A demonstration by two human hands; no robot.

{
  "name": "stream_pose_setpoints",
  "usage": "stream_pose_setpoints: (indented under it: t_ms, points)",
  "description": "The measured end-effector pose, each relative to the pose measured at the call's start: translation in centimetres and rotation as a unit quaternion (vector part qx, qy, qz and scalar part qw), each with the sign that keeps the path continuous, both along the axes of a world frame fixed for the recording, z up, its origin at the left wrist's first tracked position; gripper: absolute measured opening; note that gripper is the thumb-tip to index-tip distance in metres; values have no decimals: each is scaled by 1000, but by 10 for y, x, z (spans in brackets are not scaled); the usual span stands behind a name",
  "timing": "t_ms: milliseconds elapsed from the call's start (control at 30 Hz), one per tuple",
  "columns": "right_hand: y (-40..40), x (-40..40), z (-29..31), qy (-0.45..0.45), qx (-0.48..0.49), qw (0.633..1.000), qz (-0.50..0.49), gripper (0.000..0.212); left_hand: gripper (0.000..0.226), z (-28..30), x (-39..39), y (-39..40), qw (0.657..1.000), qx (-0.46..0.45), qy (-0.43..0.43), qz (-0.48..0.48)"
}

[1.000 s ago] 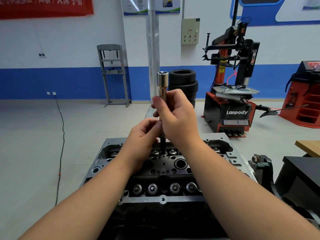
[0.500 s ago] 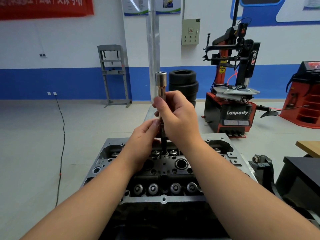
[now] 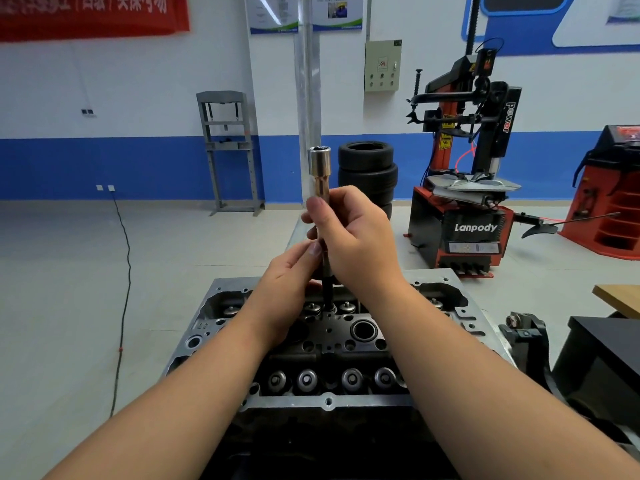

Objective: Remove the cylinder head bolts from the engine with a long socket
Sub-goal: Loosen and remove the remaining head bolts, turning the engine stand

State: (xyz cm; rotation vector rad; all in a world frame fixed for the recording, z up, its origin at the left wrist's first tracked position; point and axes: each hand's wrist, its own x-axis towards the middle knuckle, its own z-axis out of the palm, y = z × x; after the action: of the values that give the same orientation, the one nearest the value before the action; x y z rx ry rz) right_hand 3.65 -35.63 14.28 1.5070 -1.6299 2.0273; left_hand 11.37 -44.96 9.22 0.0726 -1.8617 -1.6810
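Observation:
A long socket, chrome at its top and brass-coloured below, stands upright over the far row of the cylinder head. Its dark lower shaft reaches down between the valve springs. My right hand grips the socket's middle with curled fingers. My left hand pinches the shaft just below, thumb and fingertips against it. The bolt under the socket is hidden. The grey engine head shows a near row of round valve spring caps and a large open bore.
A red and black tyre changer stands to the right behind the engine, with stacked tyres beside a steel pillar. A dark bench and wooden top sit at the right. A cable runs along the floor at left.
The socket has leaned very slightly left and my right hand has shifted a little on it. My left hand stays on the shaft. The engine is unchanged.

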Motion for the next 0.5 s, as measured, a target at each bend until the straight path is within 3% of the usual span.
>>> stream_pose_setpoints:
  t_ms: [300,500]
  points:
    - [-1,1,-1,1,-10,1000,10,11,23,0,1,-2,999,-9,4,38]
    - [-1,1,-1,-8,1,1000,3,8,34,1,1,0,1000,7,-3,-14]
